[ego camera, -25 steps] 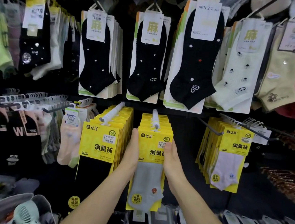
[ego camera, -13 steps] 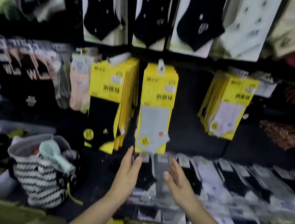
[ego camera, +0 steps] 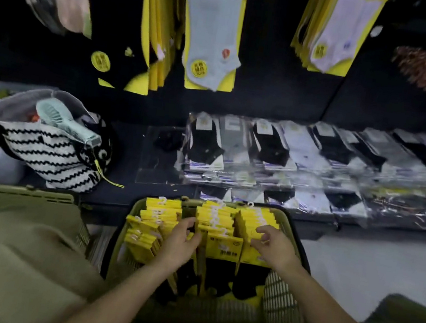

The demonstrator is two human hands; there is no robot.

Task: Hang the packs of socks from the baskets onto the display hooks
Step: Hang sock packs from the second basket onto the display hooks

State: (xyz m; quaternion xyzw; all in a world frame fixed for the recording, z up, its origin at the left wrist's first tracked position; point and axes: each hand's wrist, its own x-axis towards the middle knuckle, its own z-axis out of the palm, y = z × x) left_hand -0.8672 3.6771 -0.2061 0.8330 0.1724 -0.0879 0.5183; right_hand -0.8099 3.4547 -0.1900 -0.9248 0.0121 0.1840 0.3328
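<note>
Though they hovered higher before, left hand (ego camera: 181, 239) and right hand (ego camera: 273, 248) touch the basket's (ego camera: 279, 302) packs (ego camera: 215, 216) (fingers (ego camera: 265, 230) half-curled, grip unclear).

A sock shop; yellow-carded packs (ego camera: 212, 38) hang in rows on the far dark wall (ego camera: 270, 92); bagged socks (ego camera: 289, 155) line a shelf (ego camera: 130, 155); a stock basket (ego camera: 282, 302) sits near.

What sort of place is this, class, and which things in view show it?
Probably a shop's sock display: yellow-carded sock packs hang on a dark wall, bagged socks lie in rows on the shelf, and a green basket holds more.
</note>
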